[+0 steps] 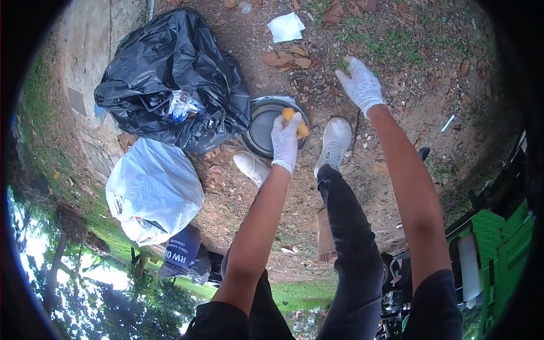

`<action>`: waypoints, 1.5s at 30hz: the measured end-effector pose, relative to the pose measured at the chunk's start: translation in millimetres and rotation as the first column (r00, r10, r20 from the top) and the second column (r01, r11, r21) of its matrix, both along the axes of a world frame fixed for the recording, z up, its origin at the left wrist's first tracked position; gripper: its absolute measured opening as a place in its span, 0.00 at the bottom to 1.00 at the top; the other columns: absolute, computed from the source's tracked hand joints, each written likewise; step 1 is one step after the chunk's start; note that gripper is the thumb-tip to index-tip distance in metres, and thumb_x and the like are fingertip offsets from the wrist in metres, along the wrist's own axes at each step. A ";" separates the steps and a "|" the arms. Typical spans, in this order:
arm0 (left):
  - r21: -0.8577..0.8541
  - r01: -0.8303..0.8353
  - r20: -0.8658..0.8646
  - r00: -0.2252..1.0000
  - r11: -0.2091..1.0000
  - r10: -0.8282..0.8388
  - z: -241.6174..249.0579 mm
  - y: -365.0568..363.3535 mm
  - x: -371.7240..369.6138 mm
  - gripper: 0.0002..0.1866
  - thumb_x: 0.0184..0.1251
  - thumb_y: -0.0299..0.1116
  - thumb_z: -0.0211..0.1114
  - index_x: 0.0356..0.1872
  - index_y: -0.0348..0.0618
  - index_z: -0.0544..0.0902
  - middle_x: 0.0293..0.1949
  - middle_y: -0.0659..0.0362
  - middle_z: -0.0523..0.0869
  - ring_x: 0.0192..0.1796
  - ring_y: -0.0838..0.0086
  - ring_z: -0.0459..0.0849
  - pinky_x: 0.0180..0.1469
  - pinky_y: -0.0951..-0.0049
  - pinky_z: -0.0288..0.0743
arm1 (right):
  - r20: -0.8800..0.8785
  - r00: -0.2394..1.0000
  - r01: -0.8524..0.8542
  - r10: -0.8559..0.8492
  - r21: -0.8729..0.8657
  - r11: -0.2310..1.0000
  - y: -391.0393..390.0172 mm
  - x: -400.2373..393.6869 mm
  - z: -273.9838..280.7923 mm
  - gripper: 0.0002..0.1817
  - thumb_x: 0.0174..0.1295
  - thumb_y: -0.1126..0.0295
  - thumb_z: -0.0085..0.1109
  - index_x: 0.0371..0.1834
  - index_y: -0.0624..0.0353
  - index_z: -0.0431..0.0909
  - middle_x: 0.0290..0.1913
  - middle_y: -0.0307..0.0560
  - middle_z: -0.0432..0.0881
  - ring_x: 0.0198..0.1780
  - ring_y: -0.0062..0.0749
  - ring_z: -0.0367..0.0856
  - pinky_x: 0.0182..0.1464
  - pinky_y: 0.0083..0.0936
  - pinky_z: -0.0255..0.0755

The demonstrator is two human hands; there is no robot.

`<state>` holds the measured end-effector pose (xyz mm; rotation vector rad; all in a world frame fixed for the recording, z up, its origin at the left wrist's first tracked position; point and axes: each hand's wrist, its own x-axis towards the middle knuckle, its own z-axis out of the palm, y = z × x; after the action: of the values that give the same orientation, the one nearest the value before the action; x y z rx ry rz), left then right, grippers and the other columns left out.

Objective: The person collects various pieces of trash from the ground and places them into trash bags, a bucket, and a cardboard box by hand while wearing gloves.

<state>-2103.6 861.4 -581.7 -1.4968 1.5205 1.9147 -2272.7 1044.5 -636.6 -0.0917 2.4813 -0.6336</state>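
My left hand, in a thin white glove, is closed around a yellow-orange lump whose exact kind I cannot make out. It hovers over the right side of a round dark container on the ground. My right hand, also gloved in white, is open with its fingers stretched out above the soil and grass, holding nothing. Left of the container slumps a large black garbage bag, its mouth showing crumpled clear and blue plastic wrapping.
A stuffed white plastic bag sits below the black one, beside a dark printed bin. White paper, dry leaves and a white stick lie on the dirt. My shoes flank the container; a green structure stands at right.
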 end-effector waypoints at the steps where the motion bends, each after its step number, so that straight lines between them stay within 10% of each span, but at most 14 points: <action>1: 0.077 -0.084 -0.024 0.996 0.993 0.086 18.4 -6.0 15.8 0.19 0.70 0.42 0.68 0.53 0.40 0.77 0.45 0.59 0.82 0.46 0.76 0.83 0.42 0.76 0.79 | -0.014 1.000 -0.001 0.001 0.012 1.000 -10.5 -10.3 -2.7 0.28 0.65 0.54 0.62 0.65 0.55 0.72 0.54 0.57 0.82 0.57 0.50 0.81 0.60 0.41 0.74; 7: 0.184 -0.277 0.043 0.961 0.943 0.273 127.4 -36.5 83.4 0.17 0.75 0.32 0.62 0.59 0.39 0.74 0.50 0.59 0.79 0.51 0.74 0.81 0.56 0.70 0.77 | -0.089 0.988 -0.118 0.127 0.105 0.988 -103.0 -50.6 -17.2 0.39 0.63 0.55 0.65 0.76 0.48 0.61 0.67 0.57 0.74 0.63 0.51 0.77 0.63 0.43 0.73; 13: 0.165 -0.311 0.071 0.950 0.936 0.303 105.9 -57.1 114.4 0.17 0.75 0.32 0.62 0.60 0.37 0.73 0.50 0.58 0.81 0.51 0.76 0.81 0.56 0.72 0.77 | -0.272 0.920 -0.225 0.282 0.225 0.948 -162.5 -63.3 -64.9 0.43 0.59 0.55 0.69 0.77 0.45 0.59 0.67 0.57 0.72 0.63 0.51 0.77 0.61 0.44 0.75; 15: 0.129 -0.279 0.052 0.960 0.952 0.274 101.0 -65.2 107.5 0.17 0.75 0.32 0.62 0.59 0.37 0.74 0.48 0.59 0.82 0.50 0.77 0.82 0.55 0.72 0.77 | -0.555 0.761 -0.226 0.337 0.260 0.939 -179.8 -64.7 -69.9 0.30 0.60 0.61 0.65 0.67 0.49 0.71 0.59 0.54 0.77 0.58 0.50 0.80 0.57 0.46 0.77; 16: 0.143 -0.302 0.053 0.953 0.942 0.298 98.3 -69.0 110.4 0.17 0.75 0.31 0.62 0.59 0.37 0.74 0.49 0.59 0.83 0.50 0.78 0.82 0.55 0.73 0.77 | -0.333 0.892 -0.221 0.305 0.267 0.938 -183.9 -76.8 -74.8 0.36 0.56 0.66 0.63 0.72 0.50 0.66 0.78 0.60 0.56 0.56 0.51 0.82 0.66 0.40 0.70; 20: 0.140 -0.355 0.043 0.935 0.924 0.353 97.7 -82.5 117.2 0.16 0.74 0.29 0.62 0.59 0.37 0.75 0.50 0.59 0.83 0.50 0.79 0.82 0.55 0.75 0.77 | -0.205 0.895 -0.306 0.395 0.363 0.880 -204.7 -84.6 -65.7 0.25 0.59 0.71 0.57 0.63 0.53 0.73 0.62 0.53 0.78 0.51 0.48 0.84 0.56 0.44 0.75; 21: 0.131 -0.357 0.041 0.934 0.925 0.355 97.3 -85.7 118.1 0.16 0.74 0.29 0.62 0.59 0.37 0.75 0.50 0.59 0.83 0.50 0.79 0.82 0.55 0.75 0.77 | -0.445 0.730 -0.319 0.519 0.450 0.834 -191.2 -79.9 -103.0 0.16 0.63 0.68 0.56 0.55 0.53 0.79 0.50 0.49 0.84 0.46 0.48 0.85 0.50 0.44 0.77; 28: 0.170 -0.349 0.015 0.936 0.922 0.352 117.8 -95.2 101.9 0.16 0.74 0.27 0.61 0.60 0.37 0.75 0.49 0.60 0.82 0.49 0.78 0.82 0.53 0.75 0.78 | -0.407 0.790 -0.331 0.459 0.346 0.878 -152.4 -51.5 -71.9 0.08 0.67 0.65 0.53 0.37 0.53 0.82 0.36 0.51 0.83 0.39 0.47 0.86 0.41 0.42 0.80; 34: 0.231 -0.384 -0.138 0.896 0.894 0.421 189.0 -134.6 61.2 0.14 0.73 0.27 0.62 0.57 0.40 0.76 0.47 0.60 0.83 0.46 0.75 0.84 0.50 0.73 0.80 | -0.248 0.918 -0.228 0.311 0.311 0.923 -75.3 -16.7 87.4 0.05 0.64 0.68 0.56 0.35 0.54 0.81 0.34 0.55 0.84 0.36 0.54 0.85 0.40 0.46 0.80; 45: 0.151 -0.566 -0.658 0.554 0.810 0.510 534.5 -379.9 49.8 0.18 0.68 0.36 0.71 0.55 0.44 0.77 0.47 0.61 0.82 0.47 0.73 0.83 0.51 0.68 0.80 | -0.442 0.830 0.500 -0.339 0.322 0.804 121.0 136.0 539.7 0.13 0.62 0.58 0.60 0.33 0.58 0.82 0.36 0.57 0.85 0.43 0.57 0.84 0.46 0.48 0.76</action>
<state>-2053.8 481.5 -47.2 -1.4940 1.4823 3.0818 -2136.7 1165.5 -97.0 0.5951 2.9762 -0.2341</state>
